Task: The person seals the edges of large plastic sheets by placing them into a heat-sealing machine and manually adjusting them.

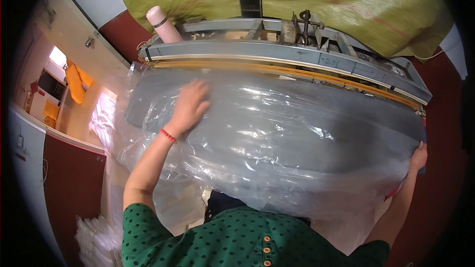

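Clear plastic sheeting (277, 133) lies wrinkled and shiny over a long grey tabletop (391, 118) and hangs down over its near side. Toward the left end, my left hand (192, 105), slightly blurred, rests on the film with its fingers spread and nothing in them. A red bead bracelet (168, 136) circles that wrist. At the far right corner of the table, my right hand (419, 157) is closed at the edge of the sheeting. The fingertips there are partly hidden, and a bit of red shows below the wrist.
Behind the tabletop runs a grey metal frame (217, 48) with orange-yellow strips (297, 71) along it. A pink bottle (163, 23), a dark phone (250, 3) and a metal clamp (306, 27) are at the back. Bundled plastic (96, 235) is at lower left, near an open door (81, 32).
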Demonstrator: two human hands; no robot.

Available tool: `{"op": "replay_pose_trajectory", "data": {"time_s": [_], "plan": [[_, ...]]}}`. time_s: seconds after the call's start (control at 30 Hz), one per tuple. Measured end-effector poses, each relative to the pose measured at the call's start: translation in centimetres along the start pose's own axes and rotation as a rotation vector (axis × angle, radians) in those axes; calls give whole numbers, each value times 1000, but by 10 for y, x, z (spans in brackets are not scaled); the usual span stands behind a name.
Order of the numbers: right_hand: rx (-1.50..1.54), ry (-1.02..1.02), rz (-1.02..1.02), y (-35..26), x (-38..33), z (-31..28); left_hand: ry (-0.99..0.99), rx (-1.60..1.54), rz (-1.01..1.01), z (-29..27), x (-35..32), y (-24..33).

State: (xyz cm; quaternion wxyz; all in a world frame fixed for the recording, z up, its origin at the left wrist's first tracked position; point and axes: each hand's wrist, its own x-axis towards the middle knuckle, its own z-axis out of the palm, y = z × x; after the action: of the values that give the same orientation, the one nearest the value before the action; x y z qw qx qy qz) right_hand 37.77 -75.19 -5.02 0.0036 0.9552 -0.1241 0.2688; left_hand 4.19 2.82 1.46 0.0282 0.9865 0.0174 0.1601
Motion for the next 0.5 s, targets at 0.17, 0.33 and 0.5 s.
{"op": "replay_pose_trajectory", "data": {"time_s": [0.17, 0.33, 0.5], "plan": [[49, 1, 29, -7, -4, -9, 199, 47, -180, 3, 27, -9], [82, -10, 37, 1, -1, -2, 232, -108, -307, 21, 40, -35], [586, -11, 91, 40, 12, 20, 248, -60, -310, 47, 56, -41]]}}
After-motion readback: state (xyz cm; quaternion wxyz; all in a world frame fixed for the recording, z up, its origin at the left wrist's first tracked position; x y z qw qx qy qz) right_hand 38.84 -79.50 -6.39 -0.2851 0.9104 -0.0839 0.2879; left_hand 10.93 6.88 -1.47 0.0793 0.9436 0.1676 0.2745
